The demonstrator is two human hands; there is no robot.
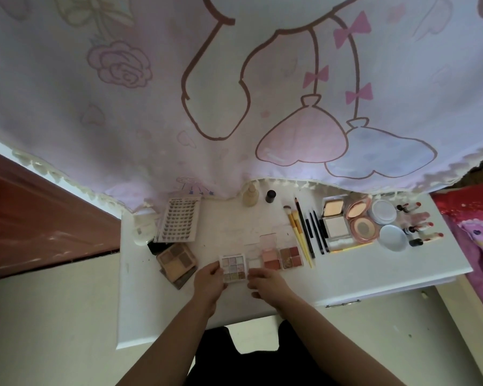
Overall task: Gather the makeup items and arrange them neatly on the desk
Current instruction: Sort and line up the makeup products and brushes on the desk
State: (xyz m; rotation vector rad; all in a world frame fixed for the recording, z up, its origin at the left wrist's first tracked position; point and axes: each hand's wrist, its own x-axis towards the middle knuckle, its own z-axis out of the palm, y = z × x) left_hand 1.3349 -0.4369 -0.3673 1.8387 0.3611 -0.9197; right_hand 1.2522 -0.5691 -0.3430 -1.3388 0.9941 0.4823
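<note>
Along the desk's (346,274) back edge, under the curtain (234,93), a bottle (250,195) stands left of a small cap (270,196). At the back left corner a jar (144,228) sits just left of a lash tray (178,219); stacked palettes (176,261) lie in front of the tray. Near the front edge a nine-pan palette (233,267) lies between the left hand (209,282), which holds its left side, and the right hand (265,282). Right of it sit two palettes (280,257), then brushes (297,232) and pencils (314,232). Further right come a square compact (333,220), a round compact (359,220) and a tub (382,211) with its lid (393,237) in front. Lipsticks (418,224) lie by the right edge.
</note>
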